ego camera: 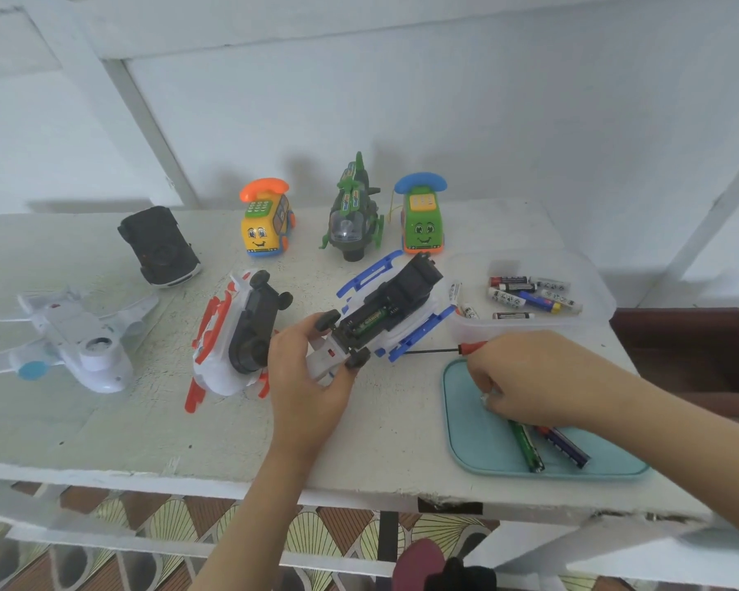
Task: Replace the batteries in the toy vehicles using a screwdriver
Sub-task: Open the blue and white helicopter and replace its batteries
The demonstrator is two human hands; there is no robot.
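Lying upside down on the white table (103,420), a blue-and-white toy vehicle (395,311) shows a green battery (370,321) in its open compartment. The left hand (312,377) grips its front end. The right hand (525,377) holds a red screwdriver (444,351), with fingertips on a teal tray (466,424) of loose batteries (527,445).

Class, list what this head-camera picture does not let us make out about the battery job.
All in the head view:
- The right hand covers most of the screwdriver handle and whatever its fingertips touch on the teal tray.
- Labels on the batteries in the clear tub: too small, blurred.
- Blue-and-white toy compartment: shadow hides whether every slot is filled.
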